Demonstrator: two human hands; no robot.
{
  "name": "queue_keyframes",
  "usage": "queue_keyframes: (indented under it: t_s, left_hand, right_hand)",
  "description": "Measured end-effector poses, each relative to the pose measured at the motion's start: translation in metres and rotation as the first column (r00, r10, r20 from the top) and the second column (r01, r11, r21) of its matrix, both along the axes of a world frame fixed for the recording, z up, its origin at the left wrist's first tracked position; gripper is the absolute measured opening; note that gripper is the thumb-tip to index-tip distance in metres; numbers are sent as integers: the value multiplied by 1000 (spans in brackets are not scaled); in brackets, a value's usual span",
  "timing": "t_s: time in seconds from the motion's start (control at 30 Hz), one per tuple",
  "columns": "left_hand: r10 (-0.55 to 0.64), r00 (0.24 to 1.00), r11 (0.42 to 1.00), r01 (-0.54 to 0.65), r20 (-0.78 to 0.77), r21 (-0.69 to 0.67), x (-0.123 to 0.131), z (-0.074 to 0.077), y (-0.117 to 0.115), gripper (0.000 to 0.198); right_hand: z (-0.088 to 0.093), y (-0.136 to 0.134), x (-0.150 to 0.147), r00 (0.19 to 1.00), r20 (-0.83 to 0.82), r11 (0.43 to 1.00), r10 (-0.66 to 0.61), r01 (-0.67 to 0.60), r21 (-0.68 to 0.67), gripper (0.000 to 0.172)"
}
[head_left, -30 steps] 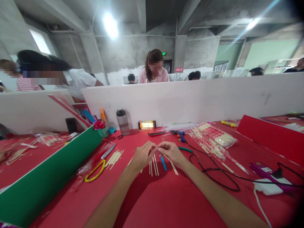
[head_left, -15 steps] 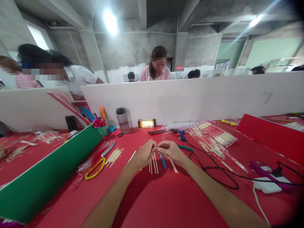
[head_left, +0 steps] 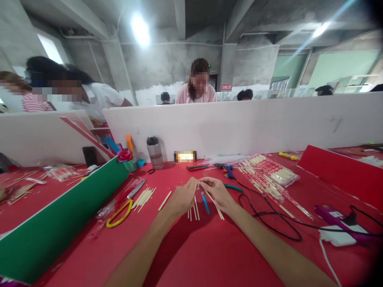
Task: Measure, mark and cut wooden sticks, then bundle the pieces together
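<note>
My left hand [head_left: 186, 196] and my right hand [head_left: 218, 193] meet over the middle of the red table, fingertips pinched together. What lies between the fingertips is too small to make out. Pale wooden sticks [head_left: 196, 210] emerge from under my left hand. Two more sticks [head_left: 220, 214] slant out below my right hand; whether they are held or lie on the table I cannot tell. Between these groups lies a blue pen-like tool [head_left: 205, 204]. One short stick group [head_left: 164, 200] is left of my left hand, and a pile of sticks [head_left: 145, 198] lies farther left.
Yellow-handled scissors [head_left: 119, 213] lie left, beside a green divider [head_left: 66, 215]. A water bottle [head_left: 154, 153], a red cutter [head_left: 197, 168] and a blue glue gun [head_left: 229, 171] are farther back. Bagged sticks [head_left: 278, 171], a black cable [head_left: 269, 229] and a power strip [head_left: 332, 213] occupy the right.
Both hands stay joined at the fingertips, with a slight turn of the fingers. More of the sticks beside my left hand and under my right hand now shows.
</note>
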State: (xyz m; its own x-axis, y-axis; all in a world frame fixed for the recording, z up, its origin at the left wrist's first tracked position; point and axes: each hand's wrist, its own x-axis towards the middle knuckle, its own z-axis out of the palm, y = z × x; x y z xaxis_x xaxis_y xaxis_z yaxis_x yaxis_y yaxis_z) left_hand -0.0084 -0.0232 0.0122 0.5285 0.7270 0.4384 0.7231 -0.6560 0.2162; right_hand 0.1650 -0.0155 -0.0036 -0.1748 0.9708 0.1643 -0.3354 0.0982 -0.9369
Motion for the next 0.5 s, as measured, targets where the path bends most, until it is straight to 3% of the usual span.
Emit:
queue_keyframes:
  t_s: [0.23,0.5]
  left_hand:
    - [7,942,1000,3,335,-30,1,-1,4,20]
    - [-26,931,999,40,364,-31,0,-2,5,22]
  right_hand:
    - [-4,3,2,999,-43,1000,26,-26,-1,33]
    - [-4,-4,-1,993,-49,993,108,-110,-37,32]
